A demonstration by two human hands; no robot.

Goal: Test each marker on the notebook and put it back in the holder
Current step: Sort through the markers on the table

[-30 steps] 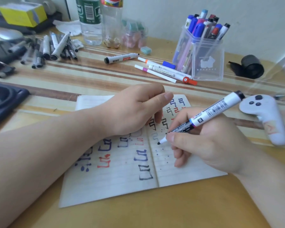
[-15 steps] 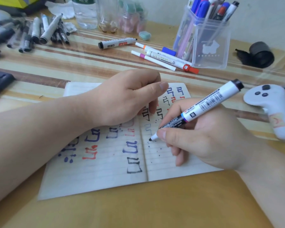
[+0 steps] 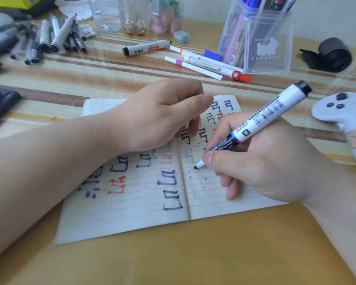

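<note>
Black-tipped marker (image 3: 261, 118) pinched in right hand (image 3: 265, 161), tip on notebook (image 3: 132, 212).

Both arms are bare. The left arm (image 3: 49, 165) looks wide and smooth and fills the near left corner. The right arm (image 3: 337, 212) shows less of itself. The left hand (image 3: 158, 118) is round and soft, with faint lines where the wrist bends. The right hand (image 3: 261, 159) has small folds at the knuckles. The thumbnails (image 3: 207, 98) are short and seem plain, though the picture is a bit blurry there.
</note>
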